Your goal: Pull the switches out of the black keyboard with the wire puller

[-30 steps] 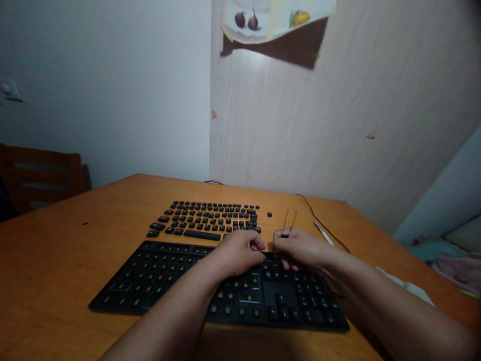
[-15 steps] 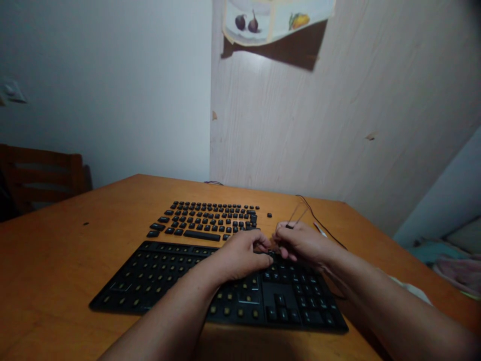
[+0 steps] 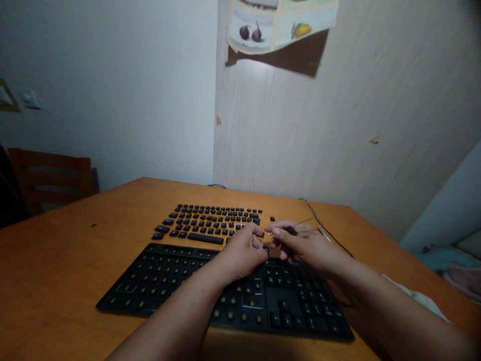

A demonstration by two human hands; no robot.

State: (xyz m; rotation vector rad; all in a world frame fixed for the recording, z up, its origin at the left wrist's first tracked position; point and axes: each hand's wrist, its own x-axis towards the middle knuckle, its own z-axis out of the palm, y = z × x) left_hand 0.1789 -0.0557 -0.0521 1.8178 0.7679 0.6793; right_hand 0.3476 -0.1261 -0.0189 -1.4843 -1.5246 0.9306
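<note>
Head view, left to right. A wooden chair (image 3: 56, 175) stands beyond the table (image 3: 52, 260). On the table I see the black keyboard (image 3: 135, 281), its left part showing bare key stems, its right part carrying keys. Behind it lie loose keycaps (image 3: 203, 223) in rows, with the long spacebar (image 3: 205, 238) in the front row.

Left hand (image 3: 240, 255): over the keyboard, fingers curled. A small dark piece (image 3: 266, 249) shows at the thumb tip; I cannot tell whether it is pinched.

One keycap (image 3: 272, 219) sits apart, right of the rows. Right hand (image 3: 304, 245): fingers closed on the dark handle of a wire tool (image 3: 290, 230), wires pointing away from the keyboard.

Farther right: a white pen-like object (image 3: 323, 233), a black cable (image 3: 332, 235), a pale cloth (image 3: 417, 296).

Risks, my judgement: a loose pinch could drop the small piece among the stems; the left knuckles, near the rows, could scatter caps if the hand drifts forward; a careless wrist turn could catch the wires on the cable
</note>
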